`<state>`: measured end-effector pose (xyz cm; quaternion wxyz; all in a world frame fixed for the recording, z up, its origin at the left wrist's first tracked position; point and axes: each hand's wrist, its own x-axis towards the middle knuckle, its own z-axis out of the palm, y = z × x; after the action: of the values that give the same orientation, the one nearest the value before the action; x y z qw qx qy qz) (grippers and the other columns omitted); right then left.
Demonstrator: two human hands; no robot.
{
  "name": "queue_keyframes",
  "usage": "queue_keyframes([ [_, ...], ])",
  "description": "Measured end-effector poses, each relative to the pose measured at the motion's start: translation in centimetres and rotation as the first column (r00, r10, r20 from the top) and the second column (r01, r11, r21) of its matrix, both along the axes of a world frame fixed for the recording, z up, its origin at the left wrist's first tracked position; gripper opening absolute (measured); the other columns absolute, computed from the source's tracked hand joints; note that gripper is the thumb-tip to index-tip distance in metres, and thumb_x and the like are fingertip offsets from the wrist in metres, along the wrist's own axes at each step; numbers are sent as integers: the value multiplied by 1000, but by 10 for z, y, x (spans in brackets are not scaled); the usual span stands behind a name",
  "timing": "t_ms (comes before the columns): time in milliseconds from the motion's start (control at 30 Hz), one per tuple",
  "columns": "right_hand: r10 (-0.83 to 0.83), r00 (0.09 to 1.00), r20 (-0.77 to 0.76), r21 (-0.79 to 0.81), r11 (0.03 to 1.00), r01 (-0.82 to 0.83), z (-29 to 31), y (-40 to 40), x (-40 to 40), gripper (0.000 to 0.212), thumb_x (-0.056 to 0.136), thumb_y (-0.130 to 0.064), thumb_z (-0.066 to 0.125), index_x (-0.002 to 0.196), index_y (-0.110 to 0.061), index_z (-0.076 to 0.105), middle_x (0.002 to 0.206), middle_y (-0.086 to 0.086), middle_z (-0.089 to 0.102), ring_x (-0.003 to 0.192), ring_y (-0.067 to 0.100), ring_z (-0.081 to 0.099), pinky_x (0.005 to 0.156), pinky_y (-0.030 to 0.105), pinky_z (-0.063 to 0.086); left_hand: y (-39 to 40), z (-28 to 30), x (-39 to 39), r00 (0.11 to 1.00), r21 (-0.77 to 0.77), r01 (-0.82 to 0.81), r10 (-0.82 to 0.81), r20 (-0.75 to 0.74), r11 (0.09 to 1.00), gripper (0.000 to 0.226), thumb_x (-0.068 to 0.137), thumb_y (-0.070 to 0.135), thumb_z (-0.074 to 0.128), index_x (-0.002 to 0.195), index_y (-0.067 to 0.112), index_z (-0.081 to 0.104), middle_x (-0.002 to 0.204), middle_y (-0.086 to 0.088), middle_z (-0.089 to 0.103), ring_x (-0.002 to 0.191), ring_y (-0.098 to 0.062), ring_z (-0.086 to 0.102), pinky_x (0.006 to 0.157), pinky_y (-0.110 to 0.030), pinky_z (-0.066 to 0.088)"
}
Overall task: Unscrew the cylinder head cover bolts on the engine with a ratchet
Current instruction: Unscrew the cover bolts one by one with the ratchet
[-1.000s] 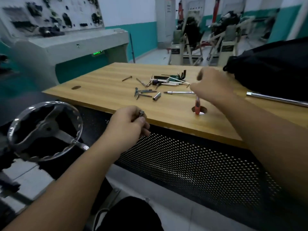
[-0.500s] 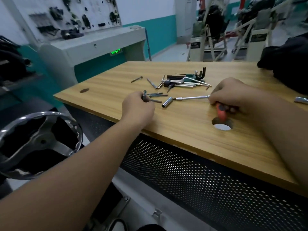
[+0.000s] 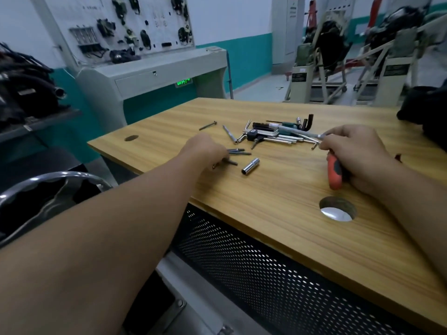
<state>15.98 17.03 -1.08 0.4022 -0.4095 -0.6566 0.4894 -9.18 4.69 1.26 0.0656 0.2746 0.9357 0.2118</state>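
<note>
Hex keys point(image 3: 273, 132) lie on wooden table point(image 3: 278, 197).

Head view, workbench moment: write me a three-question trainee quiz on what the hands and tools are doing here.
1. True or false: the right hand grips the red-handled ratchet.
2. Which lies between the two hands on the wooden table? A) the chrome socket B) a hammer C) a tape measure
3. Fill in: the left hand reaches onto the dark ____ lying near the socket.

Key: 1 true; 2 A; 3 bolts. Whether the left fingers actually pinch one is hidden by the hand.
</note>
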Motion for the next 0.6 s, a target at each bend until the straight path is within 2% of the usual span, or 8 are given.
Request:
queue_keyframes([
  [133, -3, 1000, 23, 2, 1000, 3, 2, 0, 0, 14, 82, -5, 66, 92, -14, 70, 41, 6, 55, 30, 19, 47, 44, 29, 36, 13, 3, -1, 997, -43, 49, -51, -54, 998, 19, 92, 29, 67, 87, 11, 60, 87, -7, 62, 75, -21, 60, 52, -32, 44],
  [300, -2, 1000, 9, -12, 1000, 2, 2, 0, 2, 14, 84, -5, 67, 94, -15, 69, 41, 2, 55, 31, 17, 48, 44, 30, 38, 13, -9, 0, 981, -76, 109, -120, -151, 991, 20, 99, 26, 58, 85, 12, 58, 88, -7, 62, 80, -21, 60, 62, -33, 51],
  [367, 0, 1000, 5, -17, 1000, 1, 2, 1, 2, 15, 83, -4, 67, 94, -15, 70, 42, 1, 55, 32, 17, 48, 44, 30, 38, 9, -13, -4, 983, 1, 93, -92, -158, 996, 19, 101, 25, 55, 86, 13, 56, 89, -6, 60, 80, -21, 60, 66, -35, 52],
  [467, 2, 1000, -11, -28, 1000, -2, 2, 2, 2, 15, 84, -4, 67, 93, -14, 70, 42, 1, 54, 32, 18, 46, 45, 31, 37, -2, -17, -8, 981, 203, 120, -85, -177, 972, 7, 106, 26, 48, 104, 19, 49, 89, 1, 55, 77, -14, 54, 59, -32, 41],
  [533, 2, 1000, -18, -35, 999, -3, 2, 2, 2, 15, 84, -4, 67, 94, -15, 70, 42, 0, 54, 33, 17, 47, 47, 32, 37, -14, -22, -10, 942, 198, 255, -197, -271, 946, 4, 108, 29, 44, 110, 26, 44, 88, 4, 56, 76, -13, 53, 57, -31, 35],
  [600, 0, 1000, -26, -43, 999, -1, 2, 1, 2, 16, 84, -3, 67, 94, -14, 69, 42, -1, 54, 33, 16, 47, 49, 32, 36, -24, -25, -13, 857, 60, 434, -392, -333, 899, 5, 109, 33, 40, 110, 30, 44, 92, 5, 60, 80, -16, 55, 62, -36, 37],
])
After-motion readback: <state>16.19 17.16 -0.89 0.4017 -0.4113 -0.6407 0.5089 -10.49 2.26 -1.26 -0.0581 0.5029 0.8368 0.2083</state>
